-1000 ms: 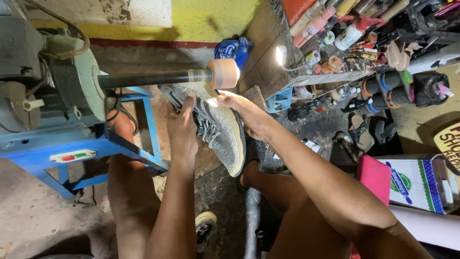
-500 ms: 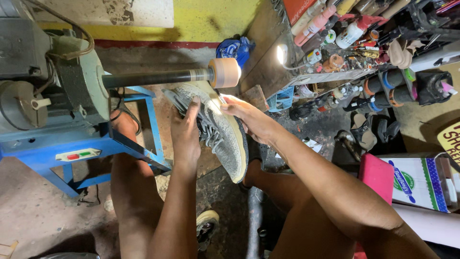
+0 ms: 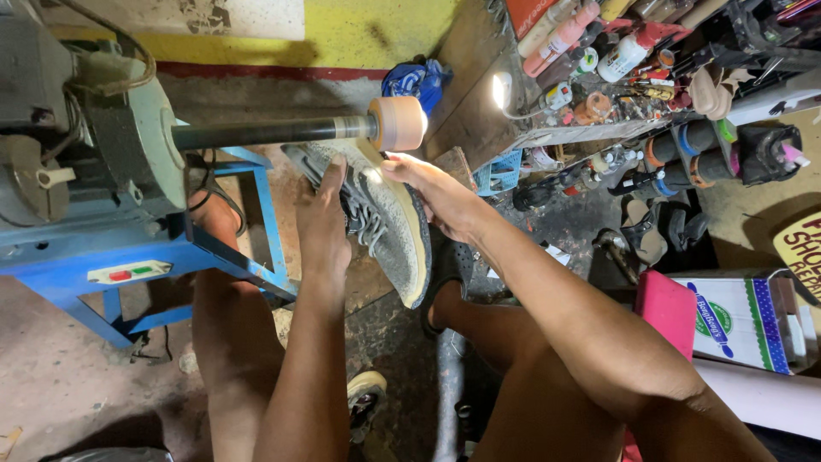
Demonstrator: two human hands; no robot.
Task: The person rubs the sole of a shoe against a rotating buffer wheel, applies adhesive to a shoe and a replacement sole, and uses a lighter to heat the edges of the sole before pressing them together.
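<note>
Grey knit sneaker [image 3: 376,214], held up against the machine's small pinkish wheel [image 3: 398,122], looks light and pliable; its pale sole edge seems firmer. Left hand [image 3: 321,224] grips the laced upper, right hand [image 3: 432,190] clasps the sole.

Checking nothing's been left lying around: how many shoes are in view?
2. A grey knit sneaker is held by the left hand and right hand under the sanding wheel. Another shoe sits on the floor between the legs. Others may be hidden.
</note>
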